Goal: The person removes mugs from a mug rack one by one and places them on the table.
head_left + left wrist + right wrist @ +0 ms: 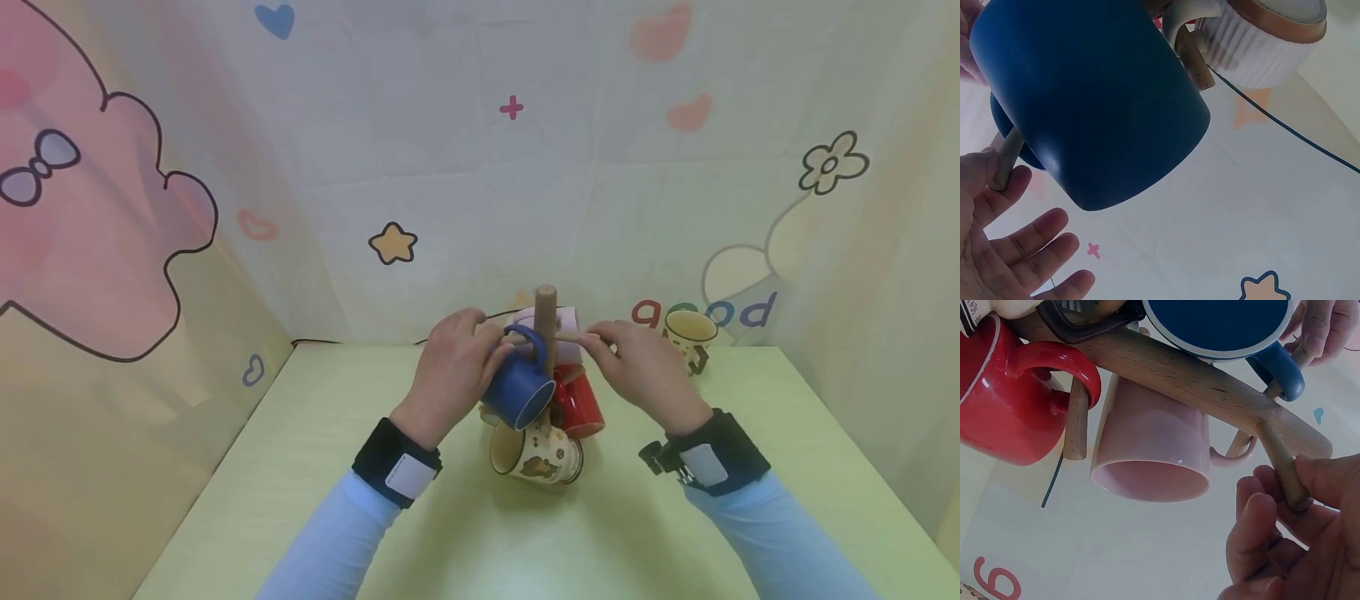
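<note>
A wooden mug tree (546, 310) stands on the table, hung with several mugs. My left hand (453, 367) pinches the tip of the peg (1007, 159) that carries the blue mug (516, 390), which hangs tilted by its handle. On the other side, my right hand (647, 367) pinches a bare peg (1282, 465) near the post's top between thumb and fingers. A pink mug (1154, 437) hangs behind the post. Lower down are a red mug (582, 406) and a cream patterned mug (555, 454). A white ribbed mug (1260, 50) shows in the left wrist view.
Another cream patterned mug (690, 333) stands alone at the table's back right. A printed cloth (450, 108) hangs close behind the pale green table (315, 433) and along its sides.
</note>
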Demonstrator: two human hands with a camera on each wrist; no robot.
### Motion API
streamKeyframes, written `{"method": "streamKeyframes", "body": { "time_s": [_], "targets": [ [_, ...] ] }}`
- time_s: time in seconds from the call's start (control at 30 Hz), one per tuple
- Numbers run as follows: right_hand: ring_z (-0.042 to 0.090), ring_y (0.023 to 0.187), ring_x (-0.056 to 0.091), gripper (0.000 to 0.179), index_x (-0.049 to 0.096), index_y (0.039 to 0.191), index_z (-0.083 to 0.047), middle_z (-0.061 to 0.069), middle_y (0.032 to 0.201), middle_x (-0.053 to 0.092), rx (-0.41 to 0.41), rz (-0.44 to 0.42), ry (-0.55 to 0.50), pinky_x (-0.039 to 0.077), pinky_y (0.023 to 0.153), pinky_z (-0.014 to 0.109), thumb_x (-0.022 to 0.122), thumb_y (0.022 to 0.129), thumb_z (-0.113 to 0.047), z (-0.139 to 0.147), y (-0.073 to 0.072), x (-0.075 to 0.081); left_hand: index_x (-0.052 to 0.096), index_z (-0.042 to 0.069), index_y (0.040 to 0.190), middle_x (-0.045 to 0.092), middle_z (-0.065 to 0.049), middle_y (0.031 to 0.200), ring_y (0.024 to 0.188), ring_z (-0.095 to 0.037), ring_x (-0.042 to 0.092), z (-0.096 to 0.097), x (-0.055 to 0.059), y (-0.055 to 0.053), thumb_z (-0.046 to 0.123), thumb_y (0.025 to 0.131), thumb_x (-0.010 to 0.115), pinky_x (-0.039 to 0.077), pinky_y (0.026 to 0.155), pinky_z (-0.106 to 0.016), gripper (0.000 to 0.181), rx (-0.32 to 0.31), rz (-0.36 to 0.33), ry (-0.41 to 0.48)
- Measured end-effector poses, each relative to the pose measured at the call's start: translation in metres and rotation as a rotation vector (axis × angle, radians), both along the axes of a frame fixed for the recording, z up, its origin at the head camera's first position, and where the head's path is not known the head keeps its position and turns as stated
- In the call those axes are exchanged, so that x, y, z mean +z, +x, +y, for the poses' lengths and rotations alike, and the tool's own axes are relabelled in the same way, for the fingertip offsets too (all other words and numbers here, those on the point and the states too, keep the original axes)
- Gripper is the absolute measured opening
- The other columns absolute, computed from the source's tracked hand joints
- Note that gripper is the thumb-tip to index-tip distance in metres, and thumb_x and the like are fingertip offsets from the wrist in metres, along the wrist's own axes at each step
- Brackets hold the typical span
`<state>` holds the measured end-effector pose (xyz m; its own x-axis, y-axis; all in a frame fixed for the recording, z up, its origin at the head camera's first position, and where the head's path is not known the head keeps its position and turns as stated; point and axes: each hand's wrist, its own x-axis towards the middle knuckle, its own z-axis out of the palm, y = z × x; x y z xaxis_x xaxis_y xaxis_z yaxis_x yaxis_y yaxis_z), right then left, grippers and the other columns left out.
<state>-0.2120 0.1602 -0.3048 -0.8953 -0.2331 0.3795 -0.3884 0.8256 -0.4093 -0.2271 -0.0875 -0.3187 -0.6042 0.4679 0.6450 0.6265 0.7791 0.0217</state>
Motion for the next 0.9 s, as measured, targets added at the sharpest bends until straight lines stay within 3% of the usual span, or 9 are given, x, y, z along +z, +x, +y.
{"method": "streamKeyframes", "body": {
  "time_s": [0.47, 0.9],
  "targets": [
    [0.025, 0.069, 0.057, 0.031, 0.067, 0.118, 0.000, 0.011, 0.087, 0.067, 0.020, -0.045, -0.023, 0.044, 0.055, 0.033, 0.058, 0.101, -0.025, 0.005, -0.009, -0.002, 0.068, 0.008, 0.095, 0.063, -0.015, 0.113, 0.109, -0.031, 0.061, 0.004, 0.000, 0.004, 0.031, 0.097, 0.066, 0.048, 0.098, -0.045, 0.022, 0.023, 0.013, -0.017],
    [0.025, 0.069, 0.055, 0.030, 0.067, 0.119, -0.003, 0.011, 0.087, 0.066, 0.003, -0.056, -0.048, 0.040, 0.054, 0.033, 0.057, 0.102, -0.026, 0.007, -0.013, -0.003, 0.069, 0.007, 0.093, 0.062, -0.014, 0.111, 0.107, -0.030, 0.059, 0.007, -0.001, 0.007, 0.031, 0.097, 0.065, 0.047, 0.098, -0.043, 0.024, 0.034, 0.084, -0.063]
  ]
}}
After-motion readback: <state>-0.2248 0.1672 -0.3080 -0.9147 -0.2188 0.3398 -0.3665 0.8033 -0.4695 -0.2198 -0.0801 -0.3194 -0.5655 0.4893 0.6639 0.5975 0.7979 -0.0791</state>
